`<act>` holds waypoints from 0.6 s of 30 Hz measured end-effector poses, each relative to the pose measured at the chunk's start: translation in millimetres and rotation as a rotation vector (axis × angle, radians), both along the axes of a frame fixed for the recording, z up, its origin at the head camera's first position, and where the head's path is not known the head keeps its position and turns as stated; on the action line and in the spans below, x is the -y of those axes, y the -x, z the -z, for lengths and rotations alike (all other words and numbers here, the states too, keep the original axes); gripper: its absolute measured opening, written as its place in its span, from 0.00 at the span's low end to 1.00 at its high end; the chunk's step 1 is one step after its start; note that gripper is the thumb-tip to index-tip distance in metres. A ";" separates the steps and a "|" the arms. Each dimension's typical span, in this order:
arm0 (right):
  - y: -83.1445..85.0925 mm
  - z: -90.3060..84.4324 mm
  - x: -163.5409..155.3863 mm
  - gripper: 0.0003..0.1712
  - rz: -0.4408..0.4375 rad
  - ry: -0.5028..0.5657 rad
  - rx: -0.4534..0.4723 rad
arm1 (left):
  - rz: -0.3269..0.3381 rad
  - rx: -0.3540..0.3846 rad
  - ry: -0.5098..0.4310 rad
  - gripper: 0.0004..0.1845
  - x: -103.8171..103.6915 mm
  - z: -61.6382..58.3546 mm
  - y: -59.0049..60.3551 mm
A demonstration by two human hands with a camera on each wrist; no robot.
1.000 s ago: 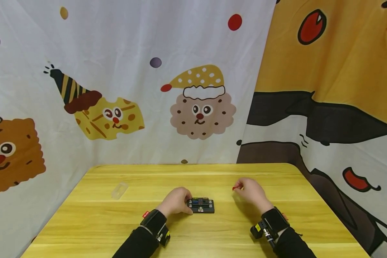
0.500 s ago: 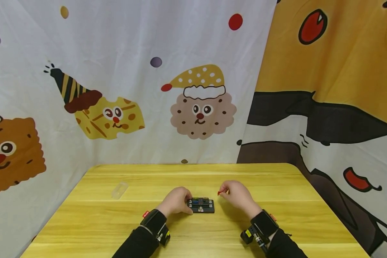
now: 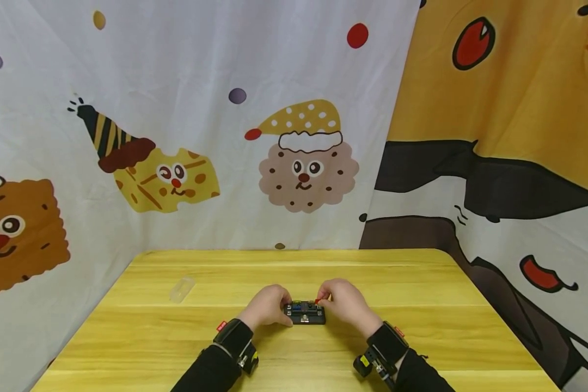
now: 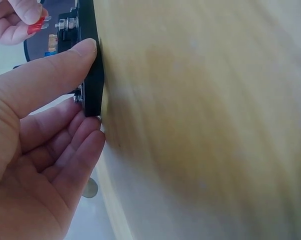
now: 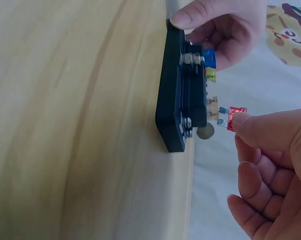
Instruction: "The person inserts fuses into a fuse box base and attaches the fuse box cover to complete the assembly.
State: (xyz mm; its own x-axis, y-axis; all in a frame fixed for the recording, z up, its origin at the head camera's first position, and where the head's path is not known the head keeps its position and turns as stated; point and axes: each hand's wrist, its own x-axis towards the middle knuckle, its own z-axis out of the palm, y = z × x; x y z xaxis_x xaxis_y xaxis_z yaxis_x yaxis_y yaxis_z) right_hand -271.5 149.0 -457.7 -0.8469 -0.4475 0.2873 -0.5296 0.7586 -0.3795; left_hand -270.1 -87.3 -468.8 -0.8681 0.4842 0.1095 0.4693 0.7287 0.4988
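A black fuse block lies on the wooden table. My left hand grips its left end between thumb and fingers. Between the thumb and a finger of my right hand, a red blade fuse is pinched, its metal prongs pointing at the block. In the right wrist view, the prongs are close to the block's top at a tan fuse; whether they touch anything is unclear. A blue fuse and a yellow fuse sit in the block as well. Metal terminal screws line its sides.
A clear plastic cover lies on the table at the back left. Behind the table hangs a printed curtain with cartoon figures.
My right hand has moved left with the red blade fuse, from the table's right side to the fuse block's right end. The left hand and the block have stayed in place.
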 end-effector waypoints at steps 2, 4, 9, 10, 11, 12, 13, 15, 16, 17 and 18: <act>0.1 1.0 2.9 0.09 -0.006 -0.002 -0.001 | 0.003 -0.008 0.002 0.22 0.3 0.8 0.8; -0.3 1.4 5.5 0.09 -0.010 -0.001 -0.009 | 0.006 -0.018 0.001 0.22 0.5 0.4 1.2; -2.5 2.6 10.3 0.10 -0.033 -0.004 -0.026 | 0.007 -0.029 0.005 0.21 -0.1 0.3 1.7; -3.1 3.0 11.0 0.10 -0.038 -0.006 -0.029 | 0.005 -0.025 0.004 0.21 -0.2 0.6 1.8; -3.7 3.6 11.6 0.10 -0.041 -0.009 -0.033 | 0.009 -0.024 0.004 0.21 -0.3 0.6 1.4; -4.0 4.1 12.1 0.10 -0.043 -0.016 -0.040 | 0.010 -0.023 0.003 0.21 -0.4 0.7 1.2; -4.5 4.5 12.5 0.10 -0.045 -0.019 -0.047 | 0.011 -0.021 0.001 0.21 -0.5 0.9 1.1; -5.1 5.4 13.4 0.10 -0.042 -0.030 -0.065 | 0.012 -0.023 0.000 0.21 -0.6 1.0 1.0; -5.2 6.0 13.8 0.10 -0.040 -0.038 -0.074 | 0.012 -0.026 0.001 0.21 -0.6 1.2 1.1; -5.4 6.5 14.3 0.10 -0.038 -0.045 -0.081 | 0.011 -0.029 0.003 0.21 -0.5 1.4 1.2; -5.7 6.9 14.8 0.10 -0.038 -0.052 -0.088 | 0.008 -0.027 0.004 0.21 -0.6 1.8 1.4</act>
State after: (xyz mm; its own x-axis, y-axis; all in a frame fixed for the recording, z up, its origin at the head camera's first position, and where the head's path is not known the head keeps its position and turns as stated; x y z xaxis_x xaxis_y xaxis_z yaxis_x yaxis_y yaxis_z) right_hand -265.8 134.2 -464.6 -0.8016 -0.4948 0.3356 -0.5877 0.7550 -0.2907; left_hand -271.5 -86.8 -470.6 -0.8611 0.4912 0.1312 0.4882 0.7271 0.4827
